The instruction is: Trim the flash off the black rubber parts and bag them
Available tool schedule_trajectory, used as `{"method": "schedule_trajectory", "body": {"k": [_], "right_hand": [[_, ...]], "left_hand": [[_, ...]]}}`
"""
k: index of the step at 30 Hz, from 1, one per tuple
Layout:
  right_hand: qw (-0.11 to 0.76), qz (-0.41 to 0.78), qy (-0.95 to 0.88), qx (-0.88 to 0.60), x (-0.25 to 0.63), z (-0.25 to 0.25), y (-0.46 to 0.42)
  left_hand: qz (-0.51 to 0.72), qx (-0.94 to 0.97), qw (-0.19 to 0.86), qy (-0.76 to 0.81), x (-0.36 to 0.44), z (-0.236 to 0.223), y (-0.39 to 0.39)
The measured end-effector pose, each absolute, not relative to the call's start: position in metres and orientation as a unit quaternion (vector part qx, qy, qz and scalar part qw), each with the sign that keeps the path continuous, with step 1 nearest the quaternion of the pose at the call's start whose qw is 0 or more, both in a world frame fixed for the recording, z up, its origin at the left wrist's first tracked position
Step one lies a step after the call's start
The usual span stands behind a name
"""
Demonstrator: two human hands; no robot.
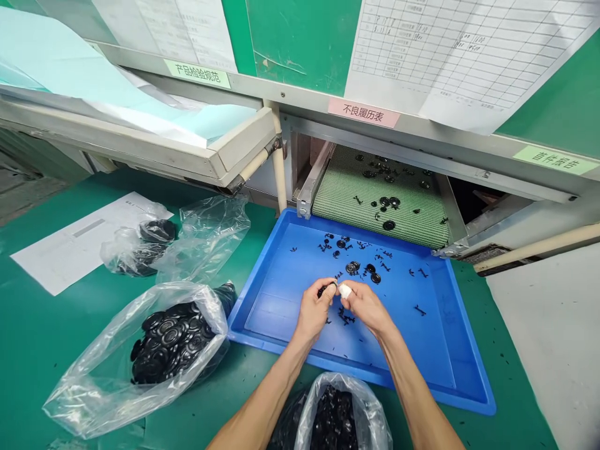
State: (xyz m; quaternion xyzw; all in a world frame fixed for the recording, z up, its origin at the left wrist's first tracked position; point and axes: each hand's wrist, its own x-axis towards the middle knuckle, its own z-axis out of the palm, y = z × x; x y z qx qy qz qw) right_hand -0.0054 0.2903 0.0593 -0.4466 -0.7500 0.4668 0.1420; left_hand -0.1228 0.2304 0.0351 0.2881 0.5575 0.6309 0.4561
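Observation:
Over the blue tray [398, 337], my left hand [313, 312] is closed around a small round black plastic part [323, 290]. Close beside it, my right hand [369, 307] has its fingers pinched together, with a white wrap [345, 290] on one finger. What the right fingertips hold, if anything, is hidden. Several black discs [352, 267] lie in the tray just beyond my hands. Thin black branched scraps [345, 316] are scattered below and around them.
A green conveyor belt [347, 187] carrying black pieces ends above the tray's far edge. To the left sits an open clear bag of black discs [169, 337]. Smaller bagged parts [157, 231] rest near a paper sheet [89, 244]. Another bag [335, 419] stands between my forearms.

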Motion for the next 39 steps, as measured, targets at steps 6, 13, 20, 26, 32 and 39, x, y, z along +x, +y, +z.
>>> {"method": "schedule_trajectory", "body": {"k": [6,13,20,26,32,39], "right_hand": [[0.117,0.375,-0.764,-0.512,0.003,0.039,0.309],[0.139,0.254,-0.791,-0.539,-0.018,0.033,0.353],[0.140,0.274,-0.805,-0.508,-0.045,0.025,0.388],[0.129,0.388,-0.785,-0.465,-0.022,0.048,0.353],[0.159,0.547,-0.689,-0.448,-0.014,0.070,0.308],[0.145,0.370,-0.812,-0.427,-0.006,0.083,0.299]], "left_hand": [[0.637,0.185,0.525,0.534,-0.122,0.030,0.234],[0.658,0.027,0.625,0.418,-0.128,0.035,0.236],[0.677,-0.005,0.618,0.400,-0.131,0.034,0.235],[0.683,0.030,0.583,0.440,-0.127,0.033,0.235],[0.689,0.101,0.557,0.454,-0.123,0.027,0.234],[0.675,0.134,0.572,0.446,-0.123,0.029,0.234]]}}
